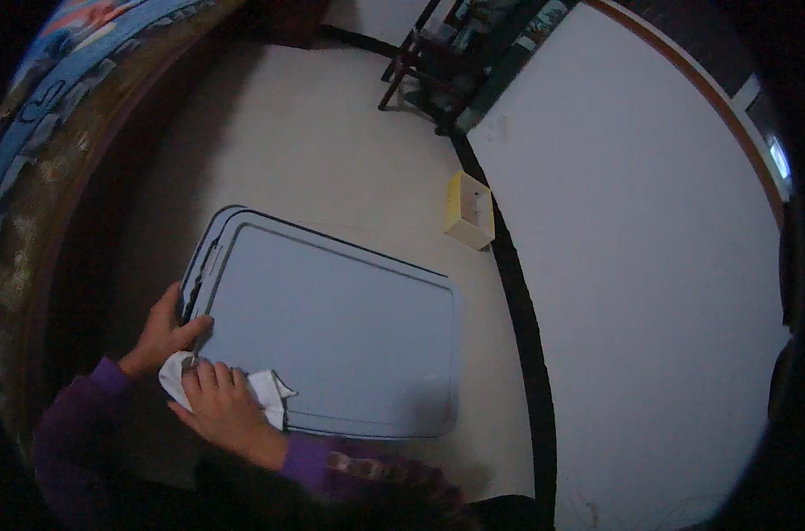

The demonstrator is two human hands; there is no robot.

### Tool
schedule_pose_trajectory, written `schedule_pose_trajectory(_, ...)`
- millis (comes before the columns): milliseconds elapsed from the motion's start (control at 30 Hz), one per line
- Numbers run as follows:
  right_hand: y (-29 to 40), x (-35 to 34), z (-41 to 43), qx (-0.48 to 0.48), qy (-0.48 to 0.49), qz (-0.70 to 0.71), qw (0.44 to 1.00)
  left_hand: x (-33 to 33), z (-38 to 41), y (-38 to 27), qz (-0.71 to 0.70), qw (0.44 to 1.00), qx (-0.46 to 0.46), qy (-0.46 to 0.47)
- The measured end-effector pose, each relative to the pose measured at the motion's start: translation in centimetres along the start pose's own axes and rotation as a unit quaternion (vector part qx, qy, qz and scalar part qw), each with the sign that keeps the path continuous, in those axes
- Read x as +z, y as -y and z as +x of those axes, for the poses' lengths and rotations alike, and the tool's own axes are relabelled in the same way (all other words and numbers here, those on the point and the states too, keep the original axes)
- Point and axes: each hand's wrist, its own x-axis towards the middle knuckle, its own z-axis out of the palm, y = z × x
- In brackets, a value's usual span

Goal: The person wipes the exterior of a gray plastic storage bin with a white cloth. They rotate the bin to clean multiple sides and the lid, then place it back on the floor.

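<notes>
A pale blue-grey hard-shell suitcase [329, 325] stands or lies before me, its broad flat face turned up towards the camera. My left hand [166, 335] grips its left edge, with the thumb over the rim and the fingers partly hidden behind the side. My right hand [223, 405] presses a white cloth [266, 391] against the lower left corner of the case. The cloth bunches out on both sides of the fingers. Both wrists are in purple sleeves.
A small yellow open box [468, 212] sits on the floor by the black skirting [525, 345] of the white wall [641, 279]. A dark rack [435, 73] stands farther off. At the left is a bed edge with a patterned blue cover [44, 99].
</notes>
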Motion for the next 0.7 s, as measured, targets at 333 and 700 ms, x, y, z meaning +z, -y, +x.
schedule_pose_trajectory(333,-15.7,-15.2,-16.8,0.007,0.232,-0.069,0.97,-0.4,-0.4,0.3,0.019,1.0,-0.015,0.0)
schedule_pose_trajectory(700,-19.6,-11.0,-6.0,-0.014,0.021,-0.141,0.99,-0.9,-0.6,0.0,0.028,1.0,0.011,-0.002)
